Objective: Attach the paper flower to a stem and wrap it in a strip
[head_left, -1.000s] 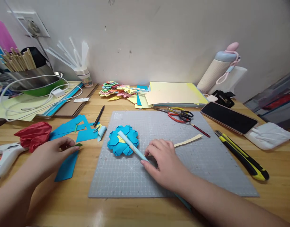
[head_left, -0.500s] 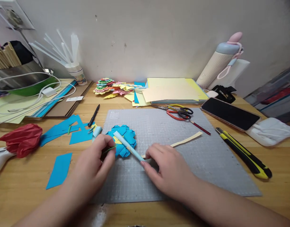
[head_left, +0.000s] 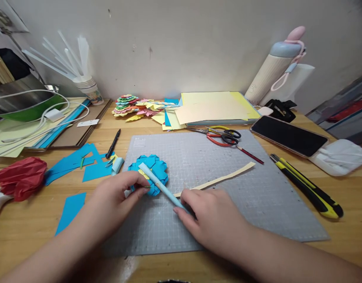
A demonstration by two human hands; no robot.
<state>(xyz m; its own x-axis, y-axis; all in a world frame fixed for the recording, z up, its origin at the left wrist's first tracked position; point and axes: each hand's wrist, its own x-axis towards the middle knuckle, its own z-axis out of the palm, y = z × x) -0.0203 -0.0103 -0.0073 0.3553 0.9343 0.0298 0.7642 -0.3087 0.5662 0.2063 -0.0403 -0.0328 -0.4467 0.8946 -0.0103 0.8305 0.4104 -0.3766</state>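
Observation:
A light blue rolled paper tube (head_left: 161,186) slants across a blue paper flower (head_left: 160,167), which lies on the grey cutting mat (head_left: 228,216). The tube's lower end sits between the thumb and fingers of my right hand (head_left: 213,216). My left hand (head_left: 124,196) is closed in a pinch at the flower's near edge. A thin green strip shows at its fingertips, mostly hidden by them. Beyond my right fingers, a cream paper strip (head_left: 222,179) stretches over the mat, its left end passing close by the tube.
Scissors (head_left: 228,137) and a dark red pencil (head_left: 250,154) lie at the mat's back. A box cutter (head_left: 307,186) and a phone (head_left: 289,135) are on the right. Blue paper pieces (head_left: 70,212), a black pen (head_left: 113,143) and red crumpled paper (head_left: 20,179) lie left.
My left hand has shifted slightly right, keeping its pinch, and more of the small light blue roll behind it shows. My right hand has moved slightly down along the tube. The view has shifted a little.

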